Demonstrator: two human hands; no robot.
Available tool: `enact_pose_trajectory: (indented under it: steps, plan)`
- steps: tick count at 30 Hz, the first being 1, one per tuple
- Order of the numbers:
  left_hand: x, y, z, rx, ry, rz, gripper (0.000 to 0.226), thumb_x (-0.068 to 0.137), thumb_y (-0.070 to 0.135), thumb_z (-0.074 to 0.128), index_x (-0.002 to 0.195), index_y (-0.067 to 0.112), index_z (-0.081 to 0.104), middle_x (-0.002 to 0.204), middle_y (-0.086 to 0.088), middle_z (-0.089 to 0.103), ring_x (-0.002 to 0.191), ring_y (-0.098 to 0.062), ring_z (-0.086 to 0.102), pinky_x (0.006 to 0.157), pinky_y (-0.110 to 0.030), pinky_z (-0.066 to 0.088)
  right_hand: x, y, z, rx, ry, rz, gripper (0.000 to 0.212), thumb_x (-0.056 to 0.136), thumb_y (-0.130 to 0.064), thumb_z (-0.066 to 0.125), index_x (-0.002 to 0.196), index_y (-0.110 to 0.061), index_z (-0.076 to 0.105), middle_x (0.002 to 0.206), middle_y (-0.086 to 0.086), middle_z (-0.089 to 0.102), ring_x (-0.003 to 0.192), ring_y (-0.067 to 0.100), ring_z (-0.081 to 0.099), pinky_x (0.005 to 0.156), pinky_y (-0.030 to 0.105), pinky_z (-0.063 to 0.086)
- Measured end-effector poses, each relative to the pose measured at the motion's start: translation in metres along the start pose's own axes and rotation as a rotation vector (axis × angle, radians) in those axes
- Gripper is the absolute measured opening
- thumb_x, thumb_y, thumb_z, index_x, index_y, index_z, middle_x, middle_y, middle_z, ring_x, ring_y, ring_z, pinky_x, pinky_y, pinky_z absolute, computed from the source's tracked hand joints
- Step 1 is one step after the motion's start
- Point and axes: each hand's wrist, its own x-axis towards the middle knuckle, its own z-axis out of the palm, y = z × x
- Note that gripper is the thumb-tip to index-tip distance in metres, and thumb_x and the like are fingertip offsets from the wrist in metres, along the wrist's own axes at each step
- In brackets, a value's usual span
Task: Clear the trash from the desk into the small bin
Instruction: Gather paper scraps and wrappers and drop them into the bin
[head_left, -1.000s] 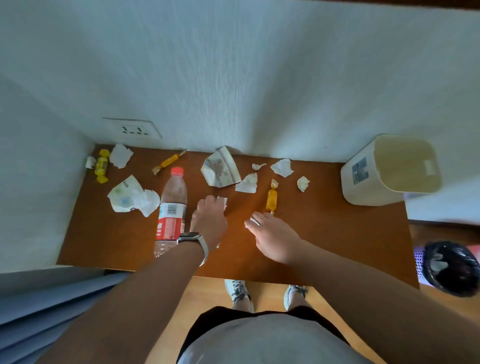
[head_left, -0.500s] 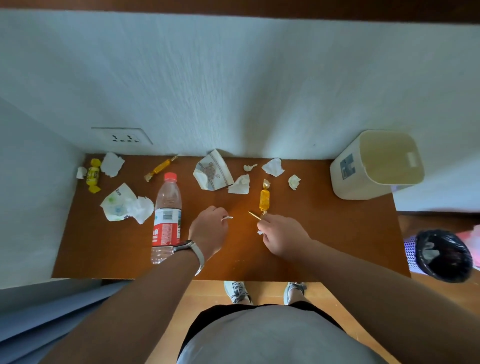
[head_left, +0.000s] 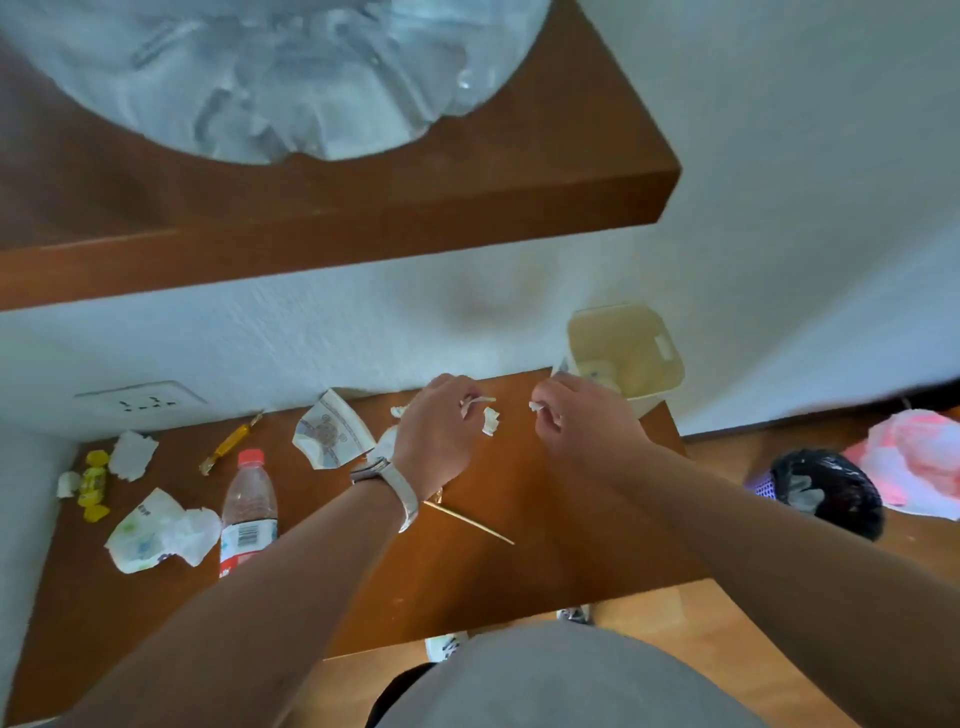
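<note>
We had both hands raised over the far part of the desk (head_left: 545, 519), close to the small bin (head_left: 626, 353) that stood at its far right corner against the wall. Our left hand (head_left: 436, 431), with a pale watch (head_left: 387, 480) on the wrist, was pinching a small white paper scrap (head_left: 480, 401), and our right hand (head_left: 582, 421) was closed on another white scrap (head_left: 535, 406) just short of the bin's rim. A further scrap (head_left: 490, 420) showed between the hands; we could not tell whether it lay on the desk. A thin wooden stick (head_left: 470, 522) lay near the middle. To the left remained a water bottle (head_left: 248, 506), a crumpled wrapper (head_left: 161, 532), a folded paper (head_left: 330, 436), yellow candies (head_left: 93, 483) and a tissue (head_left: 132, 454)
</note>
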Motion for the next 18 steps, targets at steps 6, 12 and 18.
enact_pose_trajectory:
  steps: [6, 12, 18]
  plan:
    - [0.035, 0.074, 0.02, -0.041, -0.045, 0.079, 0.014, 0.098, 0.018, 0.054, 0.102, 0.024, 0.065, 0.098, 0.011, 0.058, 0.088, -0.01, 0.056, 0.071, -0.015, 0.04, 0.003, 0.059, -0.048, -0.018, 0.108, 0.102, 0.012, 0.093, -0.022, 0.053, 0.097, -0.015, 0.062, 0.095, 0.0, 0.062, 0.085, 0.022, 0.057, 0.065, 0.031, 0.041]
    - [0.059, 0.113, 0.047, -0.024, -0.097, 0.094, 0.017, 0.096, 0.015, 0.052, 0.104, 0.02, 0.066, 0.102, 0.007, 0.062, 0.093, -0.012, 0.058, 0.078, -0.023, 0.045, -0.004, 0.112, -0.058, -0.018, 0.077, 0.131, 0.013, 0.093, -0.024, 0.051, 0.096, -0.016, 0.062, 0.09, 0.0, 0.062, 0.081, 0.022, 0.058, 0.066, 0.034, 0.047]
    - [0.06, 0.129, 0.07, 0.034, -0.154, 0.103, 0.023, 0.098, 0.017, 0.052, 0.117, 0.017, 0.066, 0.119, 0.002, 0.064, 0.11, -0.017, 0.057, 0.092, -0.025, 0.042, -0.002, 0.139, -0.059, -0.078, 0.033, 0.077, 0.021, 0.094, -0.025, 0.05, 0.102, -0.015, 0.066, 0.092, 0.004, 0.066, 0.082, 0.024, 0.062, 0.074, 0.04, 0.052]
